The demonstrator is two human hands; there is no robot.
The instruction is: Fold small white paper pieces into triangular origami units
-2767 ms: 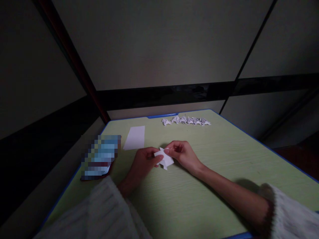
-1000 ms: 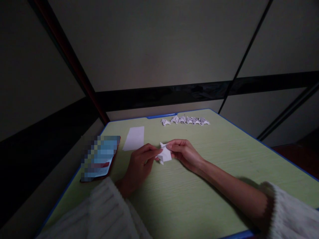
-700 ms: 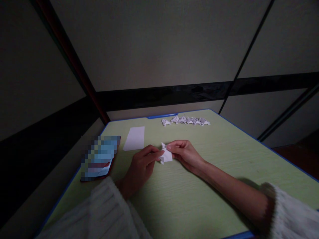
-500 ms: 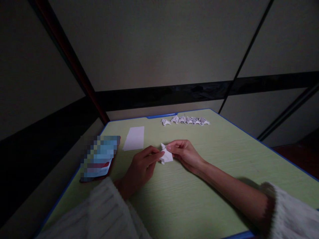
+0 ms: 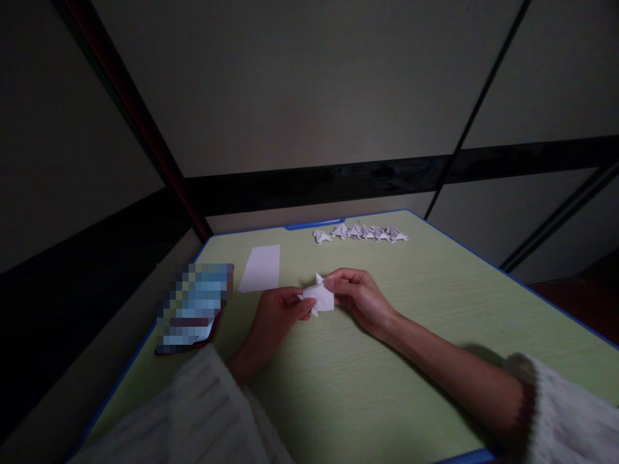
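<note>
A small piece of folded white paper (image 5: 322, 299), with pointed flaps sticking out at its top and lower left, is held between my two hands above the table. My left hand (image 5: 276, 322) pinches its lower left part, thumb on top and fingers beneath. The thumb and fingers of my right hand (image 5: 356, 291) grip its upper right edge. Part of the paper is hidden behind the fingers.
A row of several folded white paper figures (image 5: 368, 233) lies along the far side of the green table (image 5: 435, 296). White paper sheets (image 5: 261, 267) lie left of centre. A phone-like device (image 5: 196, 309), its screen blurred, is at the left edge. Dark panels (image 5: 309, 96) stand behind.
My left thumb has come down onto the paper's front, where the index finger was. The folded paper has turned slightly and shows more of its face. My right hand has barely shifted.
</note>
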